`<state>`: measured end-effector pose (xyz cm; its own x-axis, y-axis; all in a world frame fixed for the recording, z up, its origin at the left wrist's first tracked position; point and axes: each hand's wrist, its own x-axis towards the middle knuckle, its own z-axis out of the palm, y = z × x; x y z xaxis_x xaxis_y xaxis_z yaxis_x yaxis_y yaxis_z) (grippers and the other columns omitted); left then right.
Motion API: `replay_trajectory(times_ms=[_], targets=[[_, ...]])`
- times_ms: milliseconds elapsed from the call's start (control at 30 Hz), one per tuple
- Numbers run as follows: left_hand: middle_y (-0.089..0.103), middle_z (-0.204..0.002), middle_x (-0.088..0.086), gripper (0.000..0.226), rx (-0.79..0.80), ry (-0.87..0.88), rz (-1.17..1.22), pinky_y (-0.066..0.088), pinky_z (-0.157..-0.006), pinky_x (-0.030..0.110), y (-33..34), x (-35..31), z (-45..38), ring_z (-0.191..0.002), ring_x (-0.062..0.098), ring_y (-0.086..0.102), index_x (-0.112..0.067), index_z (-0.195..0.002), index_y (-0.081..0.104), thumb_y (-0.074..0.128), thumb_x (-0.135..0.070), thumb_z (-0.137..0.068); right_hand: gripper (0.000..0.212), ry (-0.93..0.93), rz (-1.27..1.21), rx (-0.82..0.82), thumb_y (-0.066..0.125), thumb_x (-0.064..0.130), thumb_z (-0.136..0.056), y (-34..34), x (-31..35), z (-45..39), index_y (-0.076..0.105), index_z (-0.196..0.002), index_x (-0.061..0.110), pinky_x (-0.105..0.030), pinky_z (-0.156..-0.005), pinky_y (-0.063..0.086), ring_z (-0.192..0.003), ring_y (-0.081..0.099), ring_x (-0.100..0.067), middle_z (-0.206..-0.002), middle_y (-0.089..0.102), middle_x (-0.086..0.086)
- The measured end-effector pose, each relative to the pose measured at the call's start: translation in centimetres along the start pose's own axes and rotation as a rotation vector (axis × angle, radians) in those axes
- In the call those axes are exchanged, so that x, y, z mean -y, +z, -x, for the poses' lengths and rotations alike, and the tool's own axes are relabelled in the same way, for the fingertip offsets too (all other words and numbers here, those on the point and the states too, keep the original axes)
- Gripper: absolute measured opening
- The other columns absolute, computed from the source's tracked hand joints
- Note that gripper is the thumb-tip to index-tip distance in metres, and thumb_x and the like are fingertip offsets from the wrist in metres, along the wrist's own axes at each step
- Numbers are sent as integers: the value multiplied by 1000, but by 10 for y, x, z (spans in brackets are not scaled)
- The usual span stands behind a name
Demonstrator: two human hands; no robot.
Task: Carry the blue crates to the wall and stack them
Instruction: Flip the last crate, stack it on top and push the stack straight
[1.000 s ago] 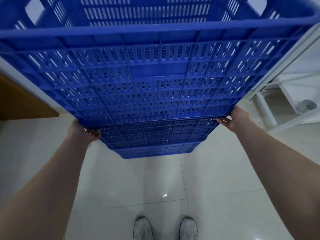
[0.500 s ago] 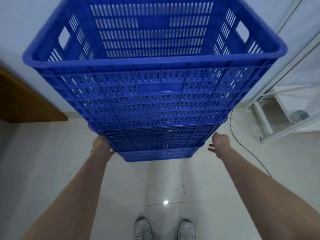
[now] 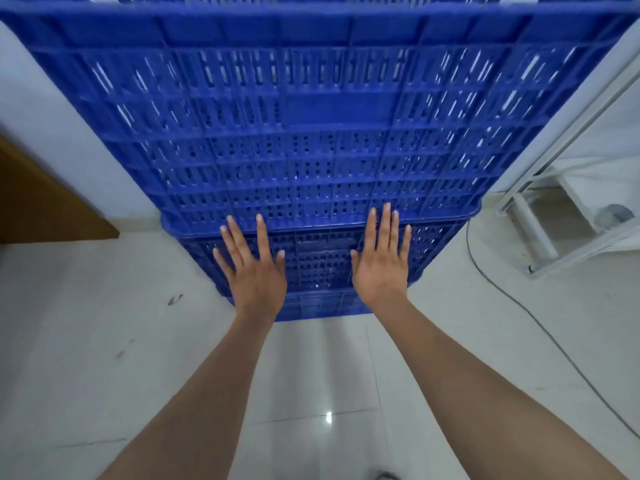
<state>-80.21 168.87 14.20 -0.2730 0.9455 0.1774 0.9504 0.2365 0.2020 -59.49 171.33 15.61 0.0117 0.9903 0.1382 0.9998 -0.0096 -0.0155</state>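
Observation:
A tall stack of blue slatted crates stands on the floor against the white wall [image 3: 52, 126]. The top crate [image 3: 311, 109] fills the upper part of the head view; a lower crate [image 3: 318, 258] shows beneath its rim. My left hand [image 3: 252, 268] lies flat with fingers spread against the near side of the lower crate. My right hand [image 3: 381, 261] does the same a little to the right, its fingertips reaching the top crate's bottom edge. Neither hand grips anything.
A brown wooden panel [image 3: 41, 202] stands at the left by the wall. A white metal frame [image 3: 554, 216] sits at the right, with a thin cable [image 3: 512, 299] trailing across the pale tiled floor [image 3: 104, 358].
Both hands left the crate's sides, where they held it a second ago, and now press flat on the stack's front. The view has moved closer to the stack.

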Motion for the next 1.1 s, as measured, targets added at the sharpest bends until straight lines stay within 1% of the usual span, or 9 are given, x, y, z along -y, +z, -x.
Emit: replay_trajectory(times_ms=[67,133,233,433,533,667,800,900,1100], targets=[[-8,-163,26,73,-83,55,6,9,-117,64,16,9,-7,-151,42,-6,-23,-159,-8,26,-56,-104,93,17,26,-37,32,60,-97,16,5,-3,-16,-153,3,-57,-120,1,-148,-18,-37,-158,-25,-21],[-2,-162,29,74,-152,75,5,9,-116,67,32,17,-14,-150,45,-2,-24,-158,-8,26,-60,-103,109,17,37,-88,47,66,-89,33,9,-6,-13,-153,1,-62,-118,3,-148,-13,-41,-157,-24,-23],[-2,-161,31,80,-210,58,-25,10,-114,69,49,17,-27,-149,48,-2,-25,-155,-16,30,-61,-101,128,30,26,-173,73,58,-75,52,13,-14,-10,-153,0,-64,-116,7,-148,-7,-45,-160,-10,-27],[-3,-161,31,85,-276,41,2,10,-113,70,61,23,-64,-149,48,-3,-25,-154,-22,33,-61,-100,135,25,-36,-246,77,56,-72,69,25,-46,-19,-149,2,-63,-118,6,-145,-17,-43,-160,-5,-27],[-6,-161,30,85,-281,49,-10,9,-114,69,62,22,-80,-149,47,-5,-27,-152,-25,32,-62,-100,141,44,-43,-265,80,56,-68,71,28,-61,-23,-147,2,-63,-118,5,-148,-6,-45,-159,-6,-25],[-8,-162,29,88,-281,71,-29,11,-115,68,70,4,-77,-150,46,-7,-27,-149,-31,34,-60,-100,146,75,-40,-261,82,57,-64,72,14,-72,-25,-147,2,-61,-118,8,-148,-3,-44,-160,-5,-24],[-3,-162,29,83,-344,27,-16,14,-116,65,76,-9,-64,-150,46,-3,-21,-158,-12,38,-54,-100,134,29,-5,-367,83,50,-68,77,2,-63,-8,-154,4,-60,-119,8,-149,0,-42,-162,-1,-23],[-4,-163,27,80,-388,81,-14,13,-118,60,85,-10,-48,-152,41,-3,-13,-159,-5,41,-41,-100,114,-16,-47,-413,72,47,-81,95,3,-46,-3,-155,4,-56,-121,6,-150,-3,-38,-162,-5,-23],[-19,-164,11,77,-152,220,-81,5,-120,57,195,5,21,-153,28,-13,-7,-157,-11,33,-39,-102,76,-92,-27,-128,41,24,-100,218,-8,14,-7,-155,4,-48,-123,0,-152,-7,-27,-162,-16,-10]])
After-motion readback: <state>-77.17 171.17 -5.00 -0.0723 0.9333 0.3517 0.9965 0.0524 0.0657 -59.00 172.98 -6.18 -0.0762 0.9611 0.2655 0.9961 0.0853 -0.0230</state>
